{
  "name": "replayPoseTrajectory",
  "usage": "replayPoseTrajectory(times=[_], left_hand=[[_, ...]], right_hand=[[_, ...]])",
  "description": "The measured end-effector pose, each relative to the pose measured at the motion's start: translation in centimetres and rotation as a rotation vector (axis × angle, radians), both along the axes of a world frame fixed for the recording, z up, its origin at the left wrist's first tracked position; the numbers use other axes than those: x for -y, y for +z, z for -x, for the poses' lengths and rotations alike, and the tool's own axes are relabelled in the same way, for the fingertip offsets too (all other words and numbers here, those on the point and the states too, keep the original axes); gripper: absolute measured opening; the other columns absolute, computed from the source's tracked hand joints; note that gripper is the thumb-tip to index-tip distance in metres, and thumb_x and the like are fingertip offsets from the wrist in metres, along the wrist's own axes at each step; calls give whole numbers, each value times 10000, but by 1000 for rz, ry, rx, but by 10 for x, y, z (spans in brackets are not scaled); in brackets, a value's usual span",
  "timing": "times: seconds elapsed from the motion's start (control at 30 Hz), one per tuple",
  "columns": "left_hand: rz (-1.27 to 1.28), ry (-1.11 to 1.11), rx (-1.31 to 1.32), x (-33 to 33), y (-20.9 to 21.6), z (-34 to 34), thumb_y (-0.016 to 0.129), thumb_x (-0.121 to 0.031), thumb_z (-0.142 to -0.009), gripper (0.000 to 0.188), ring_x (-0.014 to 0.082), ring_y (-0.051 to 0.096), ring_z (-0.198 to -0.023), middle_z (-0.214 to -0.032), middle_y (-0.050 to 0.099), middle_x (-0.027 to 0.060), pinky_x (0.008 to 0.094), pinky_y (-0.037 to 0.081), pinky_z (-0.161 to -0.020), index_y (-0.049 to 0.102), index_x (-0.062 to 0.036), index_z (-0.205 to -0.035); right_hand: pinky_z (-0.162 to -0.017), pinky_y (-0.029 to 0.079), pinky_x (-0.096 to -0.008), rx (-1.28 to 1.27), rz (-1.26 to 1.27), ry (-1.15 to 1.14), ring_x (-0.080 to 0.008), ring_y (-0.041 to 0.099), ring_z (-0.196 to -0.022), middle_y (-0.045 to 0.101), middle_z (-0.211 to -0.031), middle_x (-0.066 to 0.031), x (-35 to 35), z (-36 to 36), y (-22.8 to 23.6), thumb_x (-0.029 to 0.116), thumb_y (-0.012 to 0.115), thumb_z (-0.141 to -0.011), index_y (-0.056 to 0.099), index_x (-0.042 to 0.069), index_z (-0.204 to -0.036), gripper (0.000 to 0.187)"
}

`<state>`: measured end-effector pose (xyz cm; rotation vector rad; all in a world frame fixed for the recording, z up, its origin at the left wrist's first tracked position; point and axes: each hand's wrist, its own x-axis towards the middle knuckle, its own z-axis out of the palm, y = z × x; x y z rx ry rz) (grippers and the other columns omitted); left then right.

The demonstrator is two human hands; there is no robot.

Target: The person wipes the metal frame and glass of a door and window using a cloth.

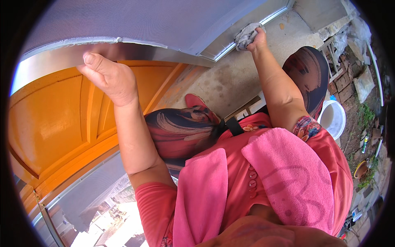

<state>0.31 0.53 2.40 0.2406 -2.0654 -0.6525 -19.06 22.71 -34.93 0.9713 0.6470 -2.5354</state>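
My right hand (258, 40) is closed round a crumpled grey cloth (246, 36). The cloth rests against the shiny metal bottom rail (225, 51) of a screen door, close to the concrete floor. At the left, my left hand (109, 78) is raised at the edge of the door's metal side frame (160, 54). Its thumb shows and its fingers curl at the frame's edge, partly hidden. The door's grey mesh (152, 20) fills the top of the view. A pink towel (288, 177) hangs round my neck over a red buttoned shirt.
An orange panelled door (49, 115) stands at the left, beside a window pane (94, 210) with reflections. My bent knees frame the concrete floor (218, 84). On the right are a white bucket (332, 118), loose bricks (342, 84), plastic sheeting (358, 35) and a white pipe (376, 74).
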Motion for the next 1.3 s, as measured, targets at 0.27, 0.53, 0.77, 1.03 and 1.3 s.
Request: replayPoseTrajectory(times=[0.27,0.53,0.77,1.03,1.3], left_hand=[[34,8,-35,-1,0,3,322,-519,-1098,570,222,526,-994,-1079,544,147,346,481,-897,470,31,-1098],[22,-1,-108,-6,-4,11,312,-520,-1100,577,220,492,-941,-1002,522,123,351,448,-896,481,24,-1015],[-35,22,-226,-6,-13,23,377,-540,-1094,571,206,493,-941,-1004,511,115,325,458,-895,482,20,-1074],[-208,-256,-379,-8,-16,31,414,-514,-1092,469,155,473,-870,-915,475,54,311,485,-807,408,-77,-923],[-173,-320,-396,0,-20,36,442,-510,-1070,451,245,515,-1025,-1060,512,103,468,505,-958,427,-84,-921]], right_hand=[[-969,548,-552,100,51,290,-375,679,-1067,712,-1152,-166,41,-54,15,366,441,-1019,664,50,-1155,409],[-950,548,-558,-23,70,52,-368,678,-1015,711,-1112,-156,-1,-7,32,339,494,-954,660,50,-1113,369],[-935,523,-465,-66,-45,-131,-267,665,-1041,718,-1124,-61,3,-13,63,564,514,-932,683,154,-1089,471],[-1011,493,-516,20,110,-25,-334,649,-1106,714,-1192,-123,3,-6,50,451,483,-950,671,62,-1142,473],[-1041,483,-544,40,-37,-362,-320,681,-1097,724,-1170,-132,-75,137,-10,338,558,-936,679,16,-1124,393]])
